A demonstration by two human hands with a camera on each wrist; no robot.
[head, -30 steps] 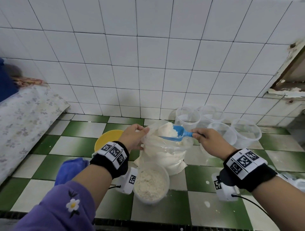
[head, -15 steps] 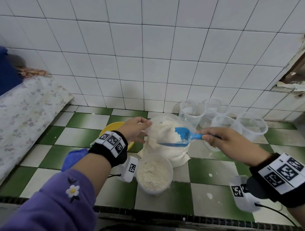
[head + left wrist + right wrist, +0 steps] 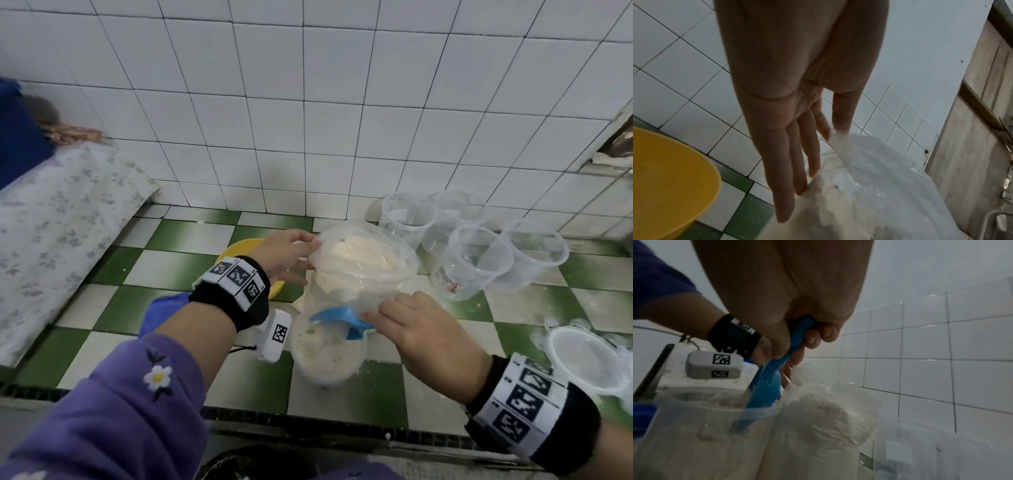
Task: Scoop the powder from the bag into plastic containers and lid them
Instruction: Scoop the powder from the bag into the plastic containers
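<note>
A clear plastic bag (image 3: 363,270) of white powder stands on the green-and-white tiled counter. My left hand (image 3: 284,257) pinches the bag's rim (image 3: 838,136) between thumb and forefinger, the other fingers straight against its side. In front of the bag sits a clear container (image 3: 327,353) partly full of powder. My right hand (image 3: 421,329) grips the handle of a blue scoop (image 3: 339,320), which is tipped over the container's mouth. The right wrist view shows the blue scoop (image 3: 766,391) dipping inside the container's rim (image 3: 715,412).
Several empty clear containers (image 3: 476,260) stand at the back right by the tiled wall. A clear lid (image 3: 582,359) lies at the right. A yellow bowl (image 3: 239,253) and a blue cloth (image 3: 164,308) sit left of the bag. The counter's front edge runs just below the filled container.
My right hand has carried the loaded scoop from above the bag's mouth down and toward me, and turned it over the front container. The left hand still holds the bag's rim.
</note>
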